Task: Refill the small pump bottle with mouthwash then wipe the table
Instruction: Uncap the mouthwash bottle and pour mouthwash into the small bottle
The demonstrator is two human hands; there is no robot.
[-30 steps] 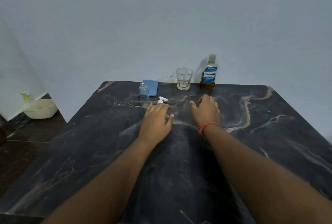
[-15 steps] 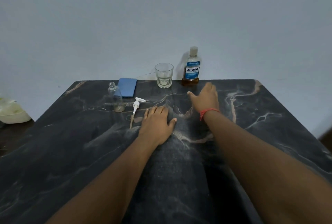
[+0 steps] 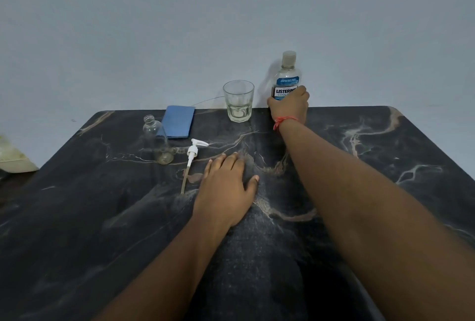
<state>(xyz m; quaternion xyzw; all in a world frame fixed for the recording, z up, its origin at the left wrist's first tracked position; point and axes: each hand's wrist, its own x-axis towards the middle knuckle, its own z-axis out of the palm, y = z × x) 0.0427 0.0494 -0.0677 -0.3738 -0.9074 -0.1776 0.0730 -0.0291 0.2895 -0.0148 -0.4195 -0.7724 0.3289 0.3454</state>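
A clear mouthwash bottle with a blue label and a capped top stands at the table's far edge against the wall. My right hand is wrapped around its lower part. The small clear pump bottle stands upright and uncapped at the back left. Its white pump head with a long tube lies flat on the table beside it. My left hand rests palm down on the dark marble table, just right of the pump tube. A folded blue cloth lies behind the small bottle.
A drinking glass with a little clear liquid stands between the cloth and the mouthwash bottle. A pale tub sits on the floor beyond the table's left edge. A grey wall rises right behind the table.
My right hand has reached forward from the table's middle and closed around the mouthwash bottle. The left hand stays flat on the table. The view has shifted left.
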